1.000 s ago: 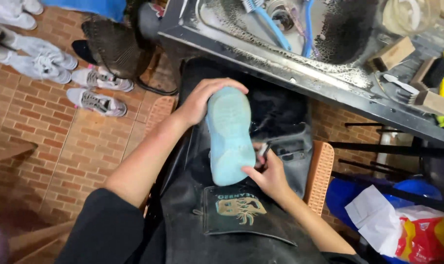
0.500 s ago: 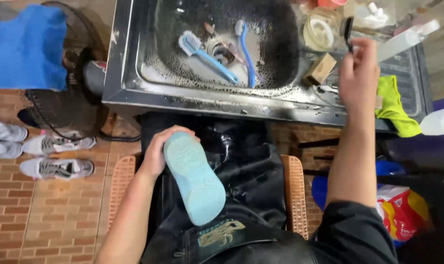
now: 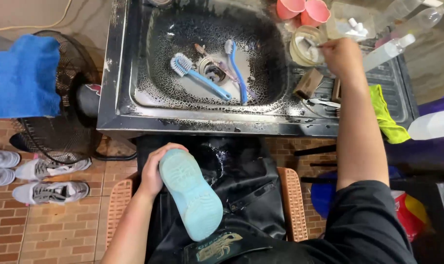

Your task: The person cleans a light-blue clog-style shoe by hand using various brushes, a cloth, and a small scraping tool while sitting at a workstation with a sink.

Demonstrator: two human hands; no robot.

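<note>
Pale blue shoe sole [image 3: 190, 193], black apron [image 3: 241, 176]

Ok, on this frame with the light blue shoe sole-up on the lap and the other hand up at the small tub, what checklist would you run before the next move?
1. Left hand has a hold on the light blue shoe: ok, fingers wrap its heel end, sole up.
2. Shoe is supported: ok, it lies on the black apron over the lap.
3. Right hand has reached the small round tub: ok, it is at the rim.
4. Tool in the right hand: cannot tell, only a thin pale tip shows over the tub.
5. Spare brushes within sight: ok, a blue brush lies in the sink.
6. Sole clean: cannot tell.
</note>
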